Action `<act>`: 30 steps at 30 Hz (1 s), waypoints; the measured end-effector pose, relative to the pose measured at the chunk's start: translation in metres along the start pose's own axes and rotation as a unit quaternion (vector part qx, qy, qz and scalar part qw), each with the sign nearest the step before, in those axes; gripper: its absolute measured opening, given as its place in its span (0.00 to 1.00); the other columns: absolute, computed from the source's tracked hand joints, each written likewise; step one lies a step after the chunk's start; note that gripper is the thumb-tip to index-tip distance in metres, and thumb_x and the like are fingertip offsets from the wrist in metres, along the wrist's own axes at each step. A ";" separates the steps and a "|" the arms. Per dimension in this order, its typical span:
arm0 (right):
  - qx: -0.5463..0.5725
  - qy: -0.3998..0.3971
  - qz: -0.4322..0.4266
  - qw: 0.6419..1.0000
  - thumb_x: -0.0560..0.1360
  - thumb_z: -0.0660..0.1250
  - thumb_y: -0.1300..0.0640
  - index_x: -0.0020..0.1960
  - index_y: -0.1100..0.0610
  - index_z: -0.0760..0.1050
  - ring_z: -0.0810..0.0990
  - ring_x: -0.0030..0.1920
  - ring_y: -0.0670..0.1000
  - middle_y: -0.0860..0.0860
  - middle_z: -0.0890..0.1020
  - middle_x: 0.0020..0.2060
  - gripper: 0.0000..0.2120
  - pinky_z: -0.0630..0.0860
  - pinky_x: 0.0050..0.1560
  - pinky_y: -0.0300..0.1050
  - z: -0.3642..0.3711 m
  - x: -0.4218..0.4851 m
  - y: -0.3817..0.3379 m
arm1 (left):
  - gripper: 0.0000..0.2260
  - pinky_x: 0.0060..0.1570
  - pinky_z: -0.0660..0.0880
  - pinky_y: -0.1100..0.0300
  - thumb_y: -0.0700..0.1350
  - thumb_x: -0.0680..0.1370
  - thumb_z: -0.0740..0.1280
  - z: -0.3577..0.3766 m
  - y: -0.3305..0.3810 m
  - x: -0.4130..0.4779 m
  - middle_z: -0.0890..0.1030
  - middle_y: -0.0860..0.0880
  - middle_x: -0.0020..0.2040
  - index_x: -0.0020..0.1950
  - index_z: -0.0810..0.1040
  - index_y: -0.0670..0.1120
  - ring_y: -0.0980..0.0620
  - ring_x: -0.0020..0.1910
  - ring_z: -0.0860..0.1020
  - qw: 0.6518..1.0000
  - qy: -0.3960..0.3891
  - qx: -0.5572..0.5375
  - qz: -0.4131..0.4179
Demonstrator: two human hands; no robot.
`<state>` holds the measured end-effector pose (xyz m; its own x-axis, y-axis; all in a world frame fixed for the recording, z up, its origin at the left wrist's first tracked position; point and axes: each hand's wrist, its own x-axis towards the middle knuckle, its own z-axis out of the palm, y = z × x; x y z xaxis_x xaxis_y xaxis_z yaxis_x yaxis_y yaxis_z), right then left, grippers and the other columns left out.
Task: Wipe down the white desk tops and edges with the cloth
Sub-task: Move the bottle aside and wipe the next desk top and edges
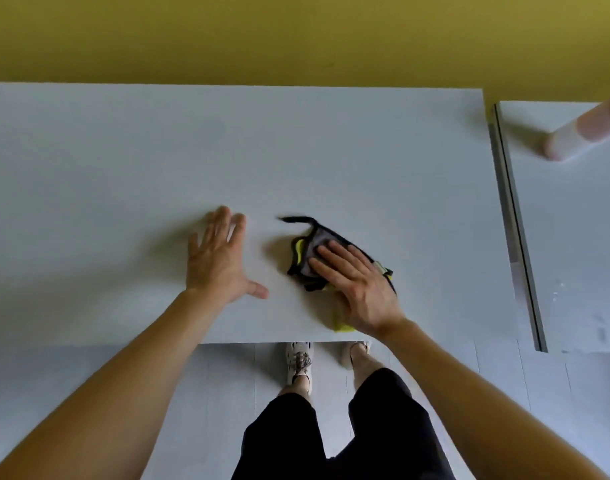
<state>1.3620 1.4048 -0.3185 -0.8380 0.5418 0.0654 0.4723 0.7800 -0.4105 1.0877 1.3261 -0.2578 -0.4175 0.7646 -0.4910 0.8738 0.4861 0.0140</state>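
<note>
My right hand (357, 289) presses flat, fingers straight, on the cloth (308, 254); my left hand (220, 261) rests spread, fingers apart, on the surface (123, 161).

At centre frame my right hand (359, 289) lies flat over the cloth (307, 252) and hides its middle and right side. Only a grey fold, black trim and yellow scraps show around my fingers. The white desk (123, 161) runs out of the left edge. At upper right, a pale pinkish cylinder (580, 133) over the second desk (573, 237) is blurred and cut by the right edge; I cannot tell what it is. Faint marks (558, 289) on that desk are too small to tell. The near desk edge crosses the toes of my shoes (298, 362).
</note>
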 end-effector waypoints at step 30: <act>-0.021 0.124 0.403 0.907 0.83 0.59 0.56 0.87 0.53 0.62 0.52 0.88 0.55 0.53 0.62 0.86 0.32 0.55 0.85 0.65 -0.033 -0.127 0.069 | 0.57 0.85 0.53 0.47 0.67 0.67 0.83 -0.042 0.195 0.048 0.50 0.48 0.90 0.88 0.57 0.54 0.47 0.88 0.48 0.972 -0.014 -0.059 0.225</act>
<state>1.5098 1.3999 -0.3249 -0.1315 0.9907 -0.0362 0.9182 0.1079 -0.3812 1.2276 1.4751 -0.2422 0.0090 0.9004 -0.4350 0.9311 0.1511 0.3320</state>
